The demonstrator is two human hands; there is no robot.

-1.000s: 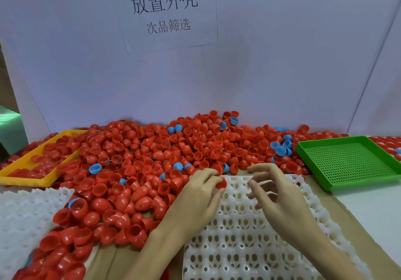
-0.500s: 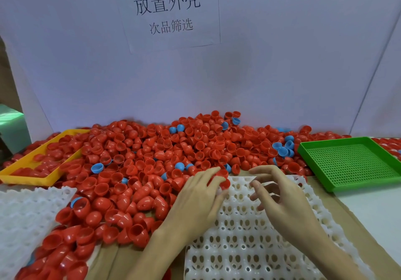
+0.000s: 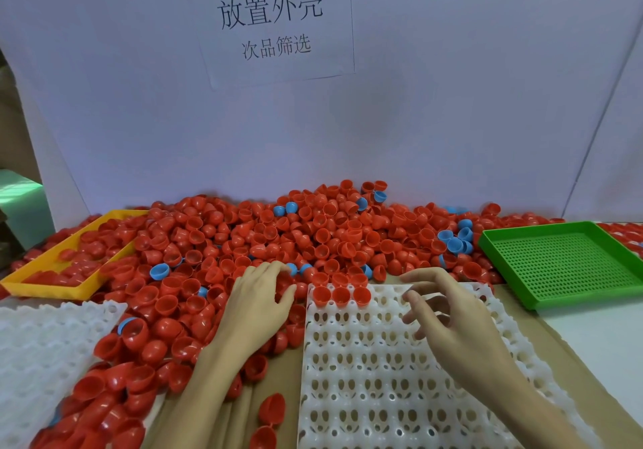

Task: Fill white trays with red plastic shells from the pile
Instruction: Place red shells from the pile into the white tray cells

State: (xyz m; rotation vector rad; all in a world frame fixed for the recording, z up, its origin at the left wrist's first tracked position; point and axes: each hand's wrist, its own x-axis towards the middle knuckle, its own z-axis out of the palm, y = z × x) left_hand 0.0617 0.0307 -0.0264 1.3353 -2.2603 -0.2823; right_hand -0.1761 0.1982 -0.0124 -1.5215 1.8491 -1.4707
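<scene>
A big pile of red plastic shells (image 3: 264, 239) covers the table's back and left, with a few blue ones mixed in. In front of me lies a white tray (image 3: 382, 379) with rows of cups; three red shells (image 3: 341, 296) sit in its far row at the left. My left hand (image 3: 259, 304) rests on the pile just left of the tray, fingers stretched over the shells, holding nothing that I can see. Over the tray's far right part hovers my right hand (image 3: 450, 316), its fingers loosely spread and empty.
A second white tray (image 3: 38, 351) lies at the near left, partly under shells. A yellow tray (image 3: 45, 288) with red shells stands at the far left, a green perforated tray (image 3: 563, 264) at the right. A white wall with a paper sign rises behind the pile.
My left hand has moved from the tray's far left corner leftwards onto the pile, uncovering the three shells in the far row. My right hand has barely moved.
</scene>
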